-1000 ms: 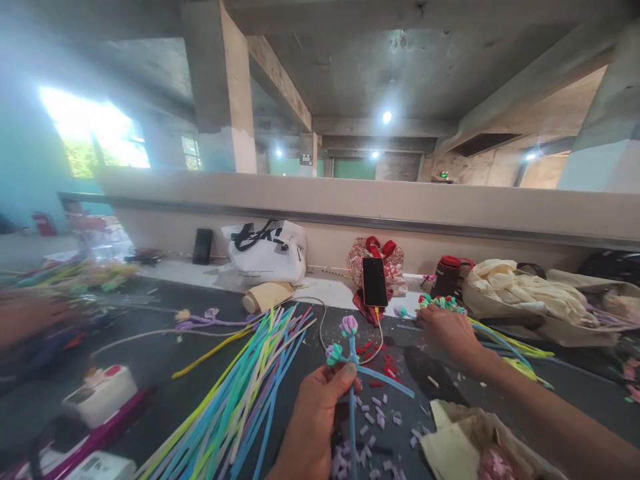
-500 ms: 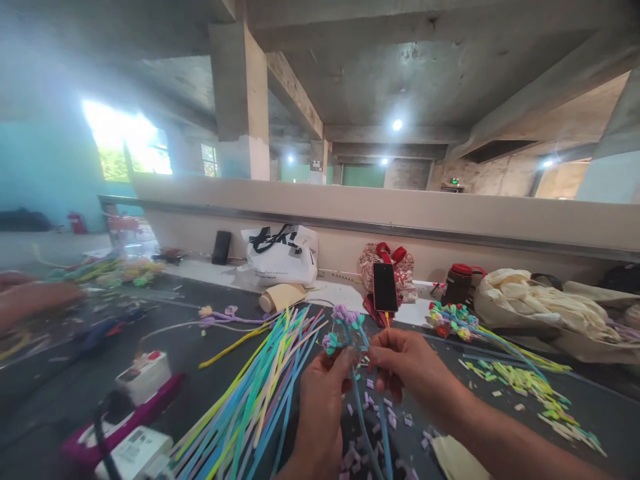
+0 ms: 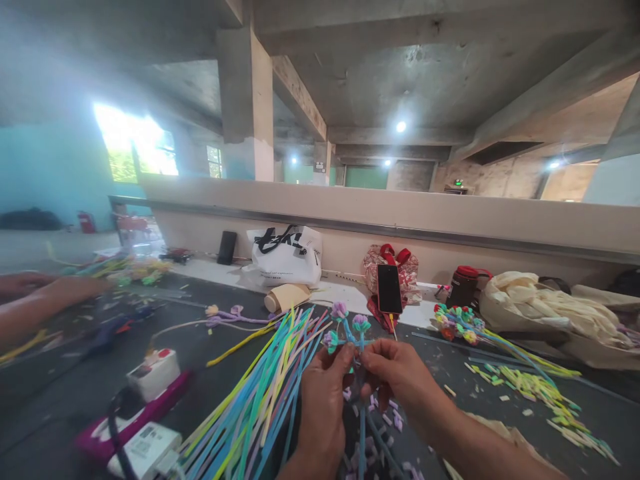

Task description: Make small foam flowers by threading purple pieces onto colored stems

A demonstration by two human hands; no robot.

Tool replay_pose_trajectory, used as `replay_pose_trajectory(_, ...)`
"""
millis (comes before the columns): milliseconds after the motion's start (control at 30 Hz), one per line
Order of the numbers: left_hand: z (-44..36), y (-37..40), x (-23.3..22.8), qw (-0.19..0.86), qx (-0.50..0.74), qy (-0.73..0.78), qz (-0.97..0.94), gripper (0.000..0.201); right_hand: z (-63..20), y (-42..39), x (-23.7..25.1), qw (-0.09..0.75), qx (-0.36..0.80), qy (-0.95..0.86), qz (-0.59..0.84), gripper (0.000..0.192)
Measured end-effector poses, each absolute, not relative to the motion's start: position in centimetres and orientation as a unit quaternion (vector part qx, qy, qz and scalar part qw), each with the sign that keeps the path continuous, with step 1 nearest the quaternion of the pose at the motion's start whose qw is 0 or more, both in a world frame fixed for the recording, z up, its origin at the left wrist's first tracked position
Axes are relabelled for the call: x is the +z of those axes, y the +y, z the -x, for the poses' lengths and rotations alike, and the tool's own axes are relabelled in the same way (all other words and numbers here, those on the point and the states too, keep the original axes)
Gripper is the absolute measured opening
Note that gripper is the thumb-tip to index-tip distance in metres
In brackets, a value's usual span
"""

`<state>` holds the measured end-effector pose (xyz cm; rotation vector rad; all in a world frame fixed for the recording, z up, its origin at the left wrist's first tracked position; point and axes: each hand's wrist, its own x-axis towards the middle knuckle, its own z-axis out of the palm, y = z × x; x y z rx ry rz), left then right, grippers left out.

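Left hand [image 3: 323,393] and right hand [image 3: 397,377] raised side by side over dark table [image 3: 200,347], fingertips meeting, both pinching blue stems of small posy [image 3: 350,330] at centre frame, just below its purple-and-teal pipe-cleaner blooms. Stems trailing down betw. the wrists toward bottom edge. Under hands: purple scraps [image 3: 385,417] strewn on tabletop. Just L of left hand: fanned bundle of long sticks [image 3: 260,393], blue, green, yellow, pink, running diag. from bottom edge toward table's far side. Further L: white box [image 3: 153,373] w/ red button on magenta case, black cable looped in front; white labelled block nr bottom edge. Far L, blurred: another person's forearm and hand [image 3: 45,297] resting on table, coloured blooms heaped behind. Beyond sticks: lone purple flower [image 3: 225,315] lying flat on long stem, paper cup [image 3: 285,297] on its side. R of hands: finished bunch [image 3: 457,323] lying flat, stems pointing R, green offcuts [image 3: 530,387] scattered along it. On pale ledge at back: black phone upright, white tote [image 3: 287,257] w/ black print, red-patterned bag w/ phone [image 3: 389,288] propped against it, dark jar [image 3: 463,285] w/ red lid, cream cloth bundle [image 3: 540,303] at far R. Concrete beams and ceiling lights above; bright window upper L.
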<state>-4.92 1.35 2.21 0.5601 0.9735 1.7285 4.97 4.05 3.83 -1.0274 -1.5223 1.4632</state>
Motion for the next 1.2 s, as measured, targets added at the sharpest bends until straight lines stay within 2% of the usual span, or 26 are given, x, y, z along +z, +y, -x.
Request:
replay_pose_trajectory(300, 5.4, 1.9, 2.1, 0.517, 0.717, 0.404, -0.235, 0.022, -6.4, 3.6, 4.7, 0.396, 0.539, -0.597, 0.443, 0.014)
replay_pose_trajectory(467, 5.4, 1.7, 2.0, 0.563, 0.667, 0.406, -0.270, 0.018, -9.5, 5.5, 6.6, 0.459, 0.528, -0.564, 0.439, 0.010)
replay_pose_trajectory(600, 5.2, 1.5, 1.8, 0.627, 0.630, 0.360, -0.284, 0.019, -10.3, 6.5, 5.5, 0.356, 0.605, -0.566, 0.432, 0.021)
replay_pose_trajectory(700, 5.1, 1.4, 1.9, 0.624, 0.643, 0.350, -0.274, 0.018, -9.5, 6.3, 4.0, 0.303, 0.652, -0.564, 0.406, 0.025)
replay_pose_trajectory(833, 5.0, 1.5, 1.9, 0.597, 0.652, 0.371, -0.285, 0.018, -8.1, 5.6, 3.6, 0.309, 0.655, -0.568, 0.390, 0.024)
replay_pose_trajectory(1067, 4.8, 1.8, 1.9, 0.547, 0.705, 0.355, -0.281, 0.025, -6.1, 3.8, 5.5, 0.321, 0.603, -0.626, 0.375, 0.023)
replay_pose_trajectory(1200, 5.2, 1.5, 2.1, 0.565, 0.698, 0.339, -0.280, 0.022, -5.6, 3.2, 5.8, 0.322, 0.607, -0.623, 0.374, 0.026)
